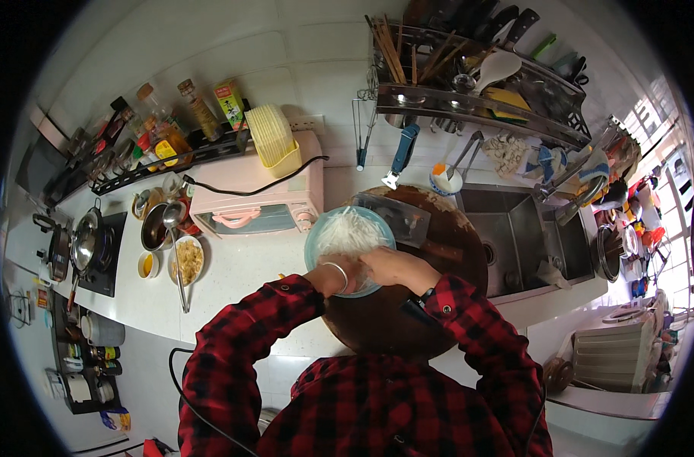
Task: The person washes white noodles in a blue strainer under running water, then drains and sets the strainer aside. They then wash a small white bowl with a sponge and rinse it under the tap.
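Observation:
A light-blue bowl [311,251] full of white shreds [350,231], which look like a shredded vegetable, sits before me over the left part of a round dark-brown cutting board [381,325]. Both hands are down in its near side, close together. My left hand [338,268], with a silver bangle at the wrist, has its fingers largely hidden among the shreds. My right hand [384,265] reaches in from the right, its fingertips against the shreds and the left hand. How firmly either hand grips is hidden. Behind the bowl lies a wide dark blade [401,220], apparently a cleaver's, on the board.
Left stand a pink toaster oven [255,208], a plate of yellowish food [188,260] with a ladle [178,251] across it, and a small yellow-filled bowl [148,264]. A gas hob [107,251] is farther left. Right is a steel sink [495,228]; a peeler [401,157] hangs behind.

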A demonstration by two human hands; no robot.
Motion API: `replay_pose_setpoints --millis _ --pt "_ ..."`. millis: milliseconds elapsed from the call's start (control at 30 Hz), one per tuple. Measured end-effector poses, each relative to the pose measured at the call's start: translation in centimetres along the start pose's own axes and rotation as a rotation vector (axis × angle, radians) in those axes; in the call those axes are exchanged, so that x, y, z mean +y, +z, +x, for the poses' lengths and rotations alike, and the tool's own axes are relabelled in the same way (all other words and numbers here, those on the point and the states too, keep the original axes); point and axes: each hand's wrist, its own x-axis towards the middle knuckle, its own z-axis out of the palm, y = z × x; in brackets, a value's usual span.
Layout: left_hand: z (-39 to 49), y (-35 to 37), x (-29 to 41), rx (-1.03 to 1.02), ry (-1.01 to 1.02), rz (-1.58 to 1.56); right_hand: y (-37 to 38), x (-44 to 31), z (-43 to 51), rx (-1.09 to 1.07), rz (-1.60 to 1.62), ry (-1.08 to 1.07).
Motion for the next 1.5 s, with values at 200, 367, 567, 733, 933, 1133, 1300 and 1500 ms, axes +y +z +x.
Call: replay_pose_setpoints --millis 200,367,567,733,933,1133,1300,1500 --pt "2.5 -0.1 -0.2 -0.2 0.015 0.079 -0.5 0.2 -0.9 0.04 0.081 -0.018" --pt "2.2 1.9 -1.9 0.024 0.265 0.031 -0.3 0.3 -0.9 0.103 0.134 -0.027" --pt "4.2 3.5 -2.2 0.03 0.296 0.04 0.4 1.0 -0.5 0.083 0.146 -0.059" --pt "3.8 2.9 -2.4 -0.019 0.155 0.048 1.0 1.3 -0.1 0.135 0.146 -0.078" --pt "2.3 -0.6 -2.1 -0.064 0.335 -0.034 1.0 1.5 -0.4 0.245 0.171 -0.084" --pt "-0.9 -4.7 -2.4 -0.064 0.358 -0.264 0.6 1.0 -1.0 0.238 0.203 -0.046" --pt "-3.0 -7.3 -2.0 -0.001 0.345 -0.27 0.1 0.5 -1.5 0.212 0.183 -0.039" --pt "-4.7 -7.6 -2.0 0.151 0.276 -0.129 -1.0 0.6 -2.3 0.182 0.171 -0.1"
